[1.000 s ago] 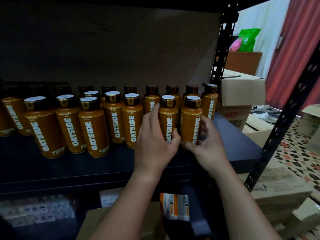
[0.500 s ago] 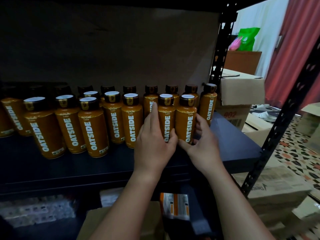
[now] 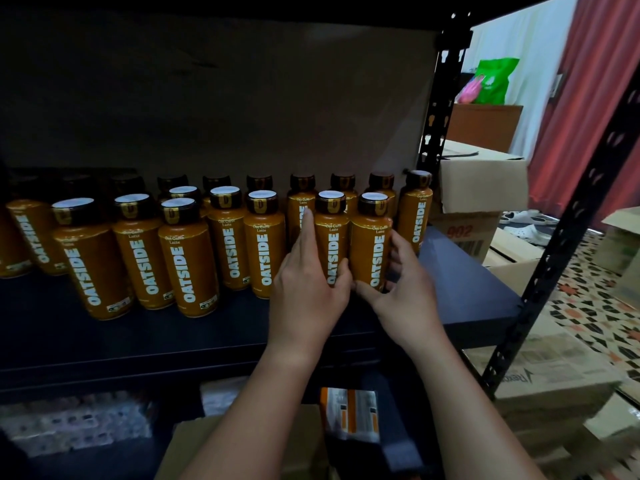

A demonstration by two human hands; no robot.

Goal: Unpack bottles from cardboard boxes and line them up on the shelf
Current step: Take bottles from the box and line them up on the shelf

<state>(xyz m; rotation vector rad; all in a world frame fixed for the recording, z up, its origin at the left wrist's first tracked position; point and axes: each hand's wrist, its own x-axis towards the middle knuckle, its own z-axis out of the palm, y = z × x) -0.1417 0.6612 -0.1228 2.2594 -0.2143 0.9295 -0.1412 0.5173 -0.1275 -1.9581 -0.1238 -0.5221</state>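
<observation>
Bottles labelled OATSIDE stand upright in rows on the dark shelf. Left hand grips one front-row bottle, thumb curled round its lower front. Right hand grips the adjacent bottle to its right. Both bottles touch each other. Cardboard boxes sit beyond the shelf post.

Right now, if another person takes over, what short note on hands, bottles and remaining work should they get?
Left hand grips one front-row bottle; right hand grips the bottle beside it. Both stand upright on the shelf, at the right end of the front row. Done: two rows of bottles lined up. Left: release these two and fetch more from the boxes; how many remain is not visible.
</observation>
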